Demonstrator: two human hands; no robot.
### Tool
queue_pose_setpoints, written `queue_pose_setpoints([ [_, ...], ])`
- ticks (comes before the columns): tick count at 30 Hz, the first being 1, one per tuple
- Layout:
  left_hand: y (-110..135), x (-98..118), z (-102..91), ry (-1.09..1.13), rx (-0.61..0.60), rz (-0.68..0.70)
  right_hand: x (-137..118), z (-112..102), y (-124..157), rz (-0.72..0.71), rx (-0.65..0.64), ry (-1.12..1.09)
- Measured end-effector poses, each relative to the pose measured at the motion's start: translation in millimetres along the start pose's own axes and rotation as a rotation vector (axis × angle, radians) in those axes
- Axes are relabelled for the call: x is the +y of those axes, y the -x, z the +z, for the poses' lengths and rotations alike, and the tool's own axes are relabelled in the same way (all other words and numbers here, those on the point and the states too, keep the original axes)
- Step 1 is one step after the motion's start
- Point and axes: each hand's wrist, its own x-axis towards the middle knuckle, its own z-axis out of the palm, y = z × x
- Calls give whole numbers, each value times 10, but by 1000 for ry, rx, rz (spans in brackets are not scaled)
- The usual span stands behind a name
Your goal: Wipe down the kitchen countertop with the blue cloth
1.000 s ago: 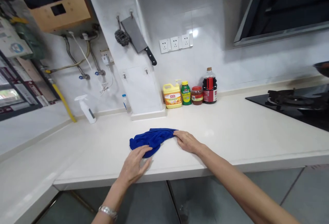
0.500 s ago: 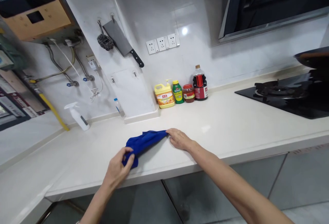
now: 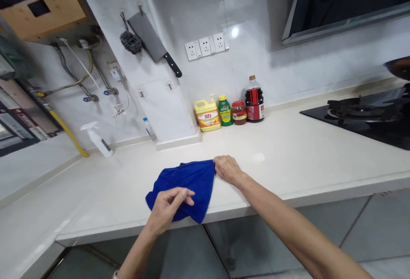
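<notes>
A blue cloth (image 3: 188, 178) lies partly spread on the white countertop (image 3: 272, 155), its lower corner reaching over the front edge. My right hand (image 3: 228, 168) is closed on the cloth's upper right corner. My left hand (image 3: 168, 206) hovers over or rests on the lower part of the cloth. Its fingers are loosely bent and apart, with no cloth seen between them; whether they touch it I cannot tell.
Along the wall stand a yellow detergent jug (image 3: 207, 116), a green bottle (image 3: 225, 111), a red-lidded jar (image 3: 239, 113) and a dark sauce bottle (image 3: 255, 101). A white spray bottle (image 3: 100, 142) is left, a gas stove (image 3: 361, 114) right. A cleaver (image 3: 149, 37) hangs above.
The cloth has gone from bunched up to spread out flatter. My left hand has let go of its left end and moved right over it. My right hand still grips the corner.
</notes>
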Motion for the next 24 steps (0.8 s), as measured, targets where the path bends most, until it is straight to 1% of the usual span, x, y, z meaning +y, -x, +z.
queue_pose_setpoints([
  [1,-41,18,25,47,57,6,16,-17,-3,46,17,7],
  [2,-93,16,63,47,114,1,44,-27,-6,93,37,13],
  [3,-150,-5,118,-10,147,-15,84,-32,-7,138,51,20],
  [4,-209,-43,187,-117,139,-51,132,-32,-6,172,53,29],
  [5,-265,-92,264,-261,87,-95,183,-30,-1,187,43,37],
  [7,-354,-206,408,-546,-79,-190,277,-25,19,177,-2,48],
  [9,-418,-313,478,-718,-209,-246,337,-26,49,134,-39,56],
  [10,-446,-361,474,-762,-245,-253,350,-30,66,114,-46,60],
  [12,-510,-454,396,-807,-282,-257,347,-41,98,89,-60,67],
  [14,-598,-556,267,-832,-289,-283,322,-50,121,78,-83,68],
  [18,-848,-796,40,-876,-258,-364,278,-38,133,72,-99,74],
  [24,-1269,-1125,-152,-876,-224,-408,292,77,99,70,-69,122],
])
